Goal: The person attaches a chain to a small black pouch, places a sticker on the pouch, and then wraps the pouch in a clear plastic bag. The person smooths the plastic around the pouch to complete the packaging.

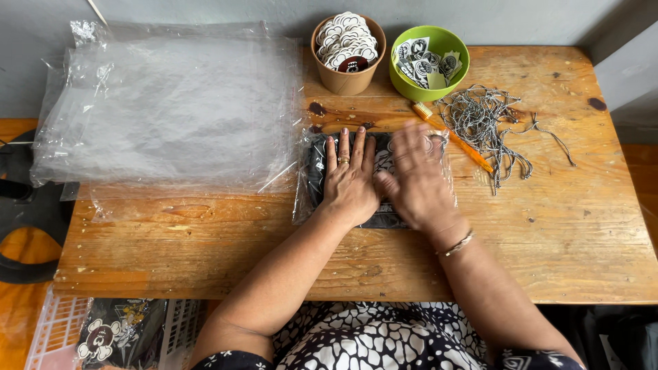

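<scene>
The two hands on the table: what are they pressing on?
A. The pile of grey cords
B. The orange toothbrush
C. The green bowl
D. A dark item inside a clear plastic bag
D: the left hand and right hand both lie flat on a dark printed item in a clear plastic bag, while the cords, green bowl and toothbrush lie apart from it.

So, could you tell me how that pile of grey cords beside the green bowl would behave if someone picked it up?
The cords look thin and lie in loose tangled loops, so they would probably hang limp and come up in a clump. Loose ends trail over the table, so some strands may drag or snag on the orange comb lying among them.
</scene>
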